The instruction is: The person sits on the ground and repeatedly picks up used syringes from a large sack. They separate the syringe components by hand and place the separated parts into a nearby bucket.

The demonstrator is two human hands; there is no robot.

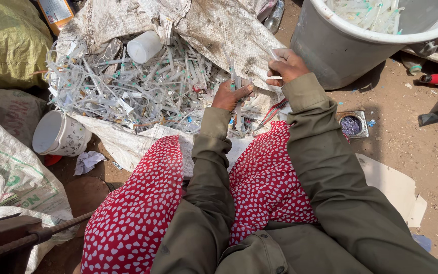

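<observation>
A heap of used clear plastic syringes [143, 86] lies on an opened dirty white sack [219, 25] in front of my knees. My left hand [233, 94] grips a syringe [235, 104] upright over the near edge of the heap. My right hand [286, 65] is just to the right and a little higher, fingers closed on a small white syringe part [272, 53]. Both arms wear olive sleeves. A red cloth with white hearts covers my lap.
A large grey tub [340, 45] holding more syringes stands at the upper right. A white bucket [59, 134] lies tipped at the left, beside woven sacks [6, 167]. A white jar [144, 46] rests on the heap. A floor drain [352, 124] and cardboard [396, 187] sit on the right.
</observation>
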